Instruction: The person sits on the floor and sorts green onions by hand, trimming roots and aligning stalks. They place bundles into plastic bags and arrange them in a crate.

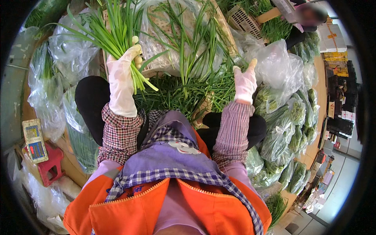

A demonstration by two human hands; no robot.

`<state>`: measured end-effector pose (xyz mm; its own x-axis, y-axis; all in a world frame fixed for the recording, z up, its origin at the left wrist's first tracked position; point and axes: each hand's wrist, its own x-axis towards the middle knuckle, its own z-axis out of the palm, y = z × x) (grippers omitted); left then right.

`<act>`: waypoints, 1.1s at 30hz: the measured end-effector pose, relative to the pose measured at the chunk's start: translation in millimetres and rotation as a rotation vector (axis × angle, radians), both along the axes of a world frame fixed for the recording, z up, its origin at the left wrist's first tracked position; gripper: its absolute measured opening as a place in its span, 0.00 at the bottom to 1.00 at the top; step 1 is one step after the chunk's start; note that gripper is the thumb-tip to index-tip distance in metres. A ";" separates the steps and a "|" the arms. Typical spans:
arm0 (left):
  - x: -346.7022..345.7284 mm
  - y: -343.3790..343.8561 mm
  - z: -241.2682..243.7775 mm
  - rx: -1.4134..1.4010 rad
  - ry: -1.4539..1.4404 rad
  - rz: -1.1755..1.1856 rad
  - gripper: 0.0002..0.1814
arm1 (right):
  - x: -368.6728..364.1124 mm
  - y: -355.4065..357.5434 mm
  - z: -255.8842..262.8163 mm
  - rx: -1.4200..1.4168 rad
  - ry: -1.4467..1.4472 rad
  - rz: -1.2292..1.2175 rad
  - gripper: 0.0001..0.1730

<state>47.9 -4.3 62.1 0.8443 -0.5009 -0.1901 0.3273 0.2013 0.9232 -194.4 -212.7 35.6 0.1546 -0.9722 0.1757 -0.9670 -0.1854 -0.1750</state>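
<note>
My left hand (124, 70), in a thin whitish glove, is closed around a bunch of garlic chives (119, 32). The leaves fan up and away from me, and the pale cut ends stick out below my fingers. My right hand (246, 80), gloved too, is raised over the right side with thumb and forefinger apart and nothing seen between them. Loose chive leaves (191, 55) hang over the near rim of a plastic-lined crate (224, 26), just left of that hand. More loose leaves (167, 94) cover the floor between my knees.
Plastic-bagged bundles of greens (277, 141) are heaped at right, below a clear plastic bag (273, 61). Further bagged greens (79, 132) lie at left. A digital scale (34, 141) rests by a red plastic stool (51, 164). Another person (296, 32) is at upper right near a slatted crate (243, 22).
</note>
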 end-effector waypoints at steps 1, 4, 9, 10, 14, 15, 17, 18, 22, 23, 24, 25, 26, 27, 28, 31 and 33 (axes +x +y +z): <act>-0.7 0.7 0.5 0.011 -0.004 0.003 0.11 | -1.9 20.3 12.0 -0.053 -0.027 0.061 0.41; 1.3 1.5 0.7 0.042 -0.013 0.031 0.11 | 14.9 84.5 21.3 0.057 -0.148 0.218 0.29; 1.6 -5.7 -11.1 -0.019 0.048 -0.029 0.12 | 42.1 104.6 -49.6 0.834 0.209 0.341 0.39; -3.3 -10.7 -12.3 -0.012 0.066 -0.067 0.12 | 32.1 101.5 -86.9 0.955 -0.148 0.274 0.32; -8.0 -10.2 -22.3 0.075 0.103 -0.143 0.13 | 48.5 119.5 -57.0 1.047 -0.861 0.272 0.11; -11.8 -10.0 -21.5 0.121 0.112 -0.156 0.14 | 51.2 124.2 -44.0 1.006 -0.922 0.374 0.11; -22.1 -13.9 -17.1 0.067 0.224 -0.261 0.17 | 50.6 130.7 -35.8 0.986 -1.019 0.459 0.10; -27.1 -18.3 -19.7 0.074 0.252 -0.307 0.15 | 48.9 133.0 -32.6 0.980 -1.041 0.494 0.10; -36.3 -24.7 -35.2 0.021 0.322 -0.456 0.11 | 50.0 138.1 -33.6 1.021 -1.040 0.548 0.11; -37.4 -25.4 -39.0 0.020 0.301 -0.444 0.11 | 51.5 139.0 -32.2 1.030 -1.025 0.558 0.11; -38.4 -25.9 -41.5 0.009 0.290 -0.447 0.10 | 53.3 138.1 -27.6 1.028 -0.958 0.541 0.11; -39.1 -26.2 -43.5 -0.002 0.280 -0.451 0.09 | 56.2 138.0 -22.0 1.047 -1.046 0.466 0.11; -40.2 -26.8 -45.3 -0.013 0.269 -0.456 0.08 | 60.5 138.6 -14.8 1.063 -1.134 0.388 0.11; -42.7 -27.4 -45.5 -0.030 0.275 -0.444 0.08 | 62.5 138.3 -9.8 1.074 -1.223 0.307 0.11; -46.0 -27.5 -45.5 -0.046 0.281 -0.431 0.07 | 59.6 134.4 -17.2 1.014 -1.229 0.344 0.11; -47.3 -24.5 -32.8 -0.092 0.223 -0.447 0.08 | 57.8 141.9 -14.4 0.662 -1.399 0.099 0.09; -44.1 -24.3 -26.4 -0.090 0.162 -0.425 0.09 | 38.3 128.8 -16.2 0.696 -1.358 0.028 0.08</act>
<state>3.8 -28.6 35.7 0.5232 -0.8168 -0.2431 0.5370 0.0944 0.8383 -156.1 -83.9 19.5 0.2780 -0.9185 -0.2813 -0.0056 0.2913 -0.9566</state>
